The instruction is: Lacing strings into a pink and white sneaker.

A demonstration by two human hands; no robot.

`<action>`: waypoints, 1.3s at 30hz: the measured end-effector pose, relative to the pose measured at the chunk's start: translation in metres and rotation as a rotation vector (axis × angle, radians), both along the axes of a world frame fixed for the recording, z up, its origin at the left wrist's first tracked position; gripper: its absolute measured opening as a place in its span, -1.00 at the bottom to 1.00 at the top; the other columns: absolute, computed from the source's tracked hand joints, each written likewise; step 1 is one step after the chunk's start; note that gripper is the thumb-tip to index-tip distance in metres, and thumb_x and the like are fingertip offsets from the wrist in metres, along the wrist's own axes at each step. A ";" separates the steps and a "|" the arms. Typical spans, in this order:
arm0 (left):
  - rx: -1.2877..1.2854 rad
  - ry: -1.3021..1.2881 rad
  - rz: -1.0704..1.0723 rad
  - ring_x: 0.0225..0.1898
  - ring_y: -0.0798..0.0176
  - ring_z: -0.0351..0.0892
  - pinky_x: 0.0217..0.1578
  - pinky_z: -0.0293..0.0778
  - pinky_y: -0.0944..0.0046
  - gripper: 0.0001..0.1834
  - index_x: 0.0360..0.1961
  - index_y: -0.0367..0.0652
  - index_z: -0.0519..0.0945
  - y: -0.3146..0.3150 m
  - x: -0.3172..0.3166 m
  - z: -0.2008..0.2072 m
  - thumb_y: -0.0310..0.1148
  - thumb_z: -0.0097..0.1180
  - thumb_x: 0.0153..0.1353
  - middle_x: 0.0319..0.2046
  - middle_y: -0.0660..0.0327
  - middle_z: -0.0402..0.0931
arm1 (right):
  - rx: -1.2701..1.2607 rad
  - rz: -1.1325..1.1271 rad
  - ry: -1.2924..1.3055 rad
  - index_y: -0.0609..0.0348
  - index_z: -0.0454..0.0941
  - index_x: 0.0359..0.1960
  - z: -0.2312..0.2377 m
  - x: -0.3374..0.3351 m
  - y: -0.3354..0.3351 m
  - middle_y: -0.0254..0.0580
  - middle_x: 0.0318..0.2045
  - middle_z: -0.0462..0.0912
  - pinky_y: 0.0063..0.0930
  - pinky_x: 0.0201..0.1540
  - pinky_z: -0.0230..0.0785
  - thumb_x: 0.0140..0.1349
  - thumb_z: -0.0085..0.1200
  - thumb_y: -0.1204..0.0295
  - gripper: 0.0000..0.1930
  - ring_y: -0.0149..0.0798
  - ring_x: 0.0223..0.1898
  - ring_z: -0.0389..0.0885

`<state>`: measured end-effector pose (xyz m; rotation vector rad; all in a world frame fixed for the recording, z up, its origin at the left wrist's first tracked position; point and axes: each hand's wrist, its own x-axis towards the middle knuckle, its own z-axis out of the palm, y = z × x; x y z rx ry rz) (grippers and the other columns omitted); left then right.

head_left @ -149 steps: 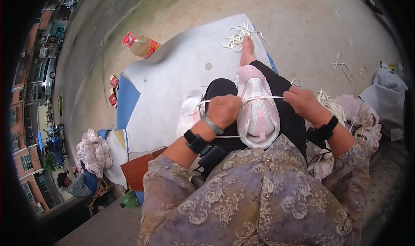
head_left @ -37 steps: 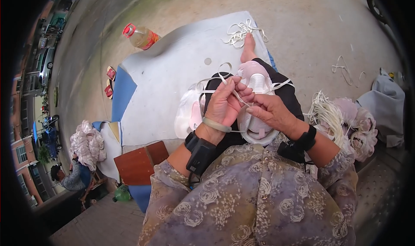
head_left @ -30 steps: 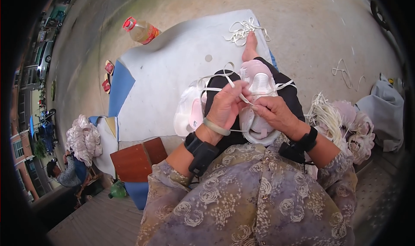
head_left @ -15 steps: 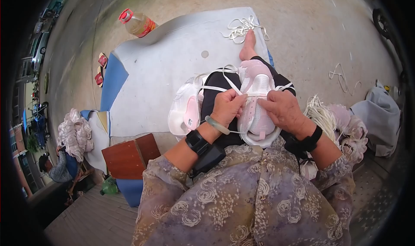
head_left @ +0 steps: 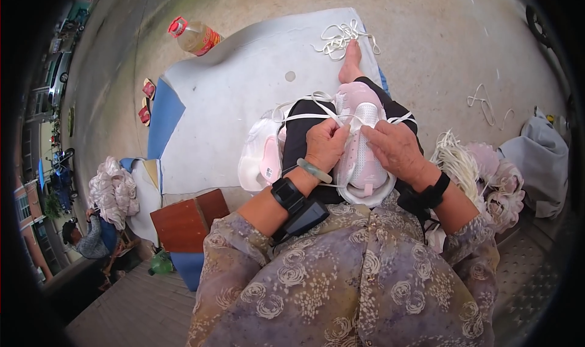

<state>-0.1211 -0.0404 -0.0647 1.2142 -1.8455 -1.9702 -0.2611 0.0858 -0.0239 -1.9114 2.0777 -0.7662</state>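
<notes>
A pink and white sneaker [head_left: 354, 94] rests on my lap, toe pointing away, its opening toward me. My left hand [head_left: 325, 144] is closed at the left eyelet edge, thumb and finger pinching a white shoelace [head_left: 309, 116]. From there the lace trails left across my dark trouser leg. My right hand [head_left: 395, 150] is closed over the right eyelet side, its fingertips on the lacing; its grip on the lace is partly hidden by the fingers. Left of my knee lies a second white shoe [head_left: 250, 159] with a pink insole.
A pale mat [head_left: 228, 97] spreads ahead, bearing a loose heap of laces [head_left: 338, 44] by my bare foot. A red-capped bottle [head_left: 196, 37] stands at its far edge. On the right are a lace bundle [head_left: 452, 163] and pink-white shoes [head_left: 504, 185]. A person [head_left: 90, 240] sits far left.
Both hands have shifted slightly up the sneaker. The lace stretched between them is now mostly behind my fingers. The surroundings have moved a little to the right in view.
</notes>
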 end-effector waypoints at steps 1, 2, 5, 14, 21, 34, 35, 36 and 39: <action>-0.003 -0.002 -0.003 -0.73 0.57 0.32 -0.77 0.24 0.55 -0.80 -0.54 -0.21 0.49 0.000 0.000 -0.003 -0.34 0.10 0.16 -0.68 0.37 0.40 | -0.003 -0.003 -0.002 0.12 0.48 -0.18 -0.002 0.000 0.001 -0.23 -0.51 0.41 -0.35 -0.47 0.28 -0.06 0.06 0.53 -0.68 -0.17 -0.49 0.47; -0.066 0.016 -0.016 -0.73 0.58 0.32 -0.77 0.23 0.55 -0.80 -0.55 -0.21 0.49 -0.001 0.000 -0.006 -0.34 0.10 0.16 -0.69 0.37 0.40 | 0.008 -0.003 -0.046 0.13 0.47 -0.14 -0.004 0.000 0.002 -0.21 -0.49 0.41 -0.33 -0.44 0.28 -0.07 0.07 0.54 -0.64 -0.14 -0.47 0.46; -0.180 0.025 -0.025 -0.71 0.46 0.34 -0.69 0.28 0.41 -0.78 -0.58 -0.26 0.47 0.000 -0.002 -0.008 -0.35 0.12 0.08 -0.72 0.24 0.40 | -0.001 -0.012 -0.101 0.14 0.46 -0.10 -0.006 0.000 0.004 -0.19 -0.47 0.41 -0.32 -0.40 0.29 -0.07 0.09 0.56 -0.60 -0.12 -0.44 0.45; -0.415 0.030 -0.099 -0.68 0.13 0.44 -0.60 0.34 0.22 -0.79 -0.61 -0.31 0.42 -0.003 -0.010 0.001 -0.39 0.11 0.01 -0.70 0.00 0.44 | -0.036 -0.038 -0.126 0.08 0.46 -0.13 -0.008 -0.001 0.005 -0.20 -0.47 0.41 -0.34 -0.40 0.31 -0.08 0.10 0.55 -0.62 -0.13 -0.44 0.47; -0.614 0.091 -0.233 -0.60 -0.02 0.48 -0.54 0.37 0.14 -0.82 -0.60 -0.27 0.44 0.000 -0.013 0.004 -0.39 0.10 0.00 -0.67 0.01 0.44 | -0.045 -0.056 -0.150 0.06 0.47 -0.14 -0.013 -0.001 0.004 -0.21 -0.44 0.42 -0.34 -0.39 0.34 -0.09 0.14 0.52 -0.62 -0.13 -0.41 0.49; -0.991 0.262 -0.461 -0.44 -0.01 0.49 -0.38 0.42 0.16 -0.59 -0.20 -0.22 0.44 -0.005 -0.004 0.034 -0.26 0.22 -0.07 -0.50 0.06 0.44 | -0.050 -0.069 -0.174 0.06 0.45 -0.15 -0.017 -0.001 0.006 -0.21 -0.45 0.42 -0.34 -0.38 0.36 -0.09 0.12 0.54 -0.63 -0.12 -0.41 0.50; -0.973 0.204 -0.510 -0.43 -0.03 0.49 -0.35 0.41 0.12 -0.57 -0.19 -0.23 0.45 -0.005 -0.002 0.036 -0.25 0.21 -0.08 -0.50 0.04 0.45 | -0.061 -0.068 -0.174 0.05 0.45 -0.15 -0.018 -0.001 0.006 -0.21 -0.44 0.43 -0.33 -0.38 0.35 -0.09 0.12 0.53 -0.62 -0.12 -0.40 0.50; -0.954 0.147 -0.560 -0.42 -0.06 0.49 -0.33 0.41 0.07 -0.56 -0.18 -0.24 0.46 -0.004 -0.001 0.038 -0.24 0.21 -0.09 -0.51 0.03 0.45 | -0.070 -0.069 -0.174 0.04 0.45 -0.15 -0.019 -0.001 0.007 -0.21 -0.44 0.43 -0.32 -0.38 0.35 -0.09 0.13 0.53 -0.62 -0.12 -0.39 0.50; -0.774 -0.092 -0.648 -0.37 -0.11 0.50 -0.32 0.40 0.03 -0.60 -0.21 -0.24 0.46 -0.007 -0.001 0.051 -0.26 0.15 -0.08 -0.46 -0.03 0.48 | -0.014 -0.052 -0.101 0.02 0.45 -0.13 -0.007 0.003 0.002 -0.20 -0.44 0.43 -0.29 -0.40 0.34 -0.10 0.13 0.51 -0.61 -0.12 -0.41 0.50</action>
